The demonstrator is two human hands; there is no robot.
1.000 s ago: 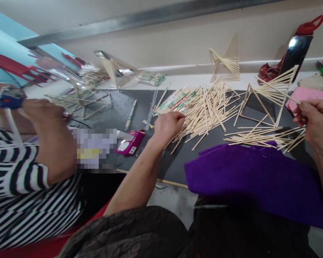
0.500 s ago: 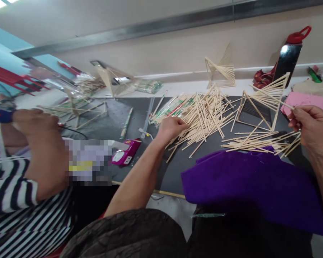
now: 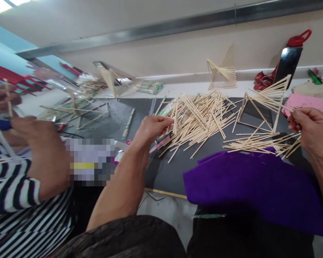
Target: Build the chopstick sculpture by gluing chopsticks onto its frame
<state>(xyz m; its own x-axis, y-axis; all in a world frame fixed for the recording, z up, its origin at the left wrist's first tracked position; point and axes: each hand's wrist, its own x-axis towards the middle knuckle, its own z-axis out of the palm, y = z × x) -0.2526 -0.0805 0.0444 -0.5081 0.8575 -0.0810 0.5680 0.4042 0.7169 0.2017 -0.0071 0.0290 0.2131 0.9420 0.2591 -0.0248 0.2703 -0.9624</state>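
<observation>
My left hand (image 3: pixel 156 127) is closed in a pinch at the left side of a loose pile of wooden chopsticks (image 3: pixel 201 118). A short upright length of chopstick (image 3: pixel 175 123) shows at its fingertips. At the right, my right hand (image 3: pixel 310 123) pinches one chopstick (image 3: pixel 286 107) between thumb and fingers. That stick points left, toward a twisted frame of fanned sticks (image 3: pixel 269 100) standing on the table; whether they touch, I cannot tell. Nearer to me lies a smaller row of chopsticks (image 3: pixel 255 142).
A purple cloth (image 3: pixel 244 179) hangs over the table's front edge. Behind stand another stick frame (image 3: pixel 222 73) and a dark bottle with a red cap (image 3: pixel 289 64). Pink paper (image 3: pixel 312 105) lies at the right. A co-worker's arm (image 3: pixel 45 154) in a striped sleeve is close on the left.
My left hand has moved left from the pile's middle to its edge, and an upright stick now shows at its fingertips. My right hand stays nearly in place. The co-worker's hands have shifted.
</observation>
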